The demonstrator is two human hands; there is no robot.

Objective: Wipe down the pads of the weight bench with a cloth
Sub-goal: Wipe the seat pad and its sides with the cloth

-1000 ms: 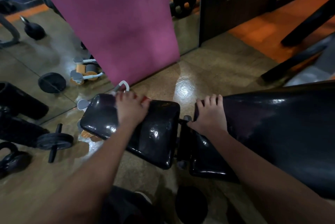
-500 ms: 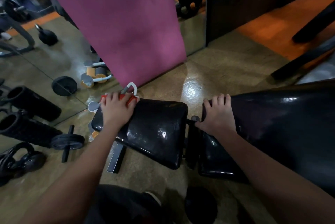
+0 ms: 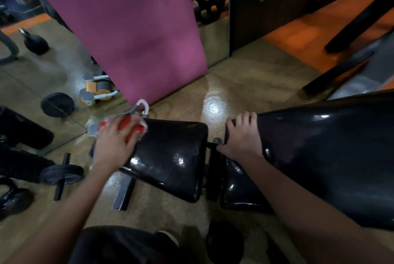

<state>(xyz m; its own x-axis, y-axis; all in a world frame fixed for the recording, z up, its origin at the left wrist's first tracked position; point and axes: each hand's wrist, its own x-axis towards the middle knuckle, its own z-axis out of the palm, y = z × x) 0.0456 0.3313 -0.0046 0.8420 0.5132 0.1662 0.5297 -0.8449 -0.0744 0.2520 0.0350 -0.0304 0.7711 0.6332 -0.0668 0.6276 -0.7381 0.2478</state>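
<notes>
here, in the head view, the wiping of the small glossy black vinyl seat pad (image 3: 170,157) looks to be the step in hand. the left hand (image 3: 115,142) lies flat, fingers spread, pressing a crumpled red-and-white cloth (image 3: 132,128) onto the pad's far left edge, right at the corner nearest the mirror. the right hand (image 3: 242,137) braces the bench, fingers curled over the narrow end of the long glossy black backrest pad (image 3: 319,157), thumb near the metal hinge between the two pads.

the seat pad shines with streaky highlights, which may be damp; i cannot tell for sure. the next move probably calls for drawing the cloth back across the seat pad toward the hinge, keeping it flat under the palm, then shifting to the backrest pad, which shows no cloth on it yet.

a purple mat (image 3: 132,29) leans just beyond the bench, and a black ab-wheel roller (image 3: 61,175) lies on the floor to the left.
</notes>
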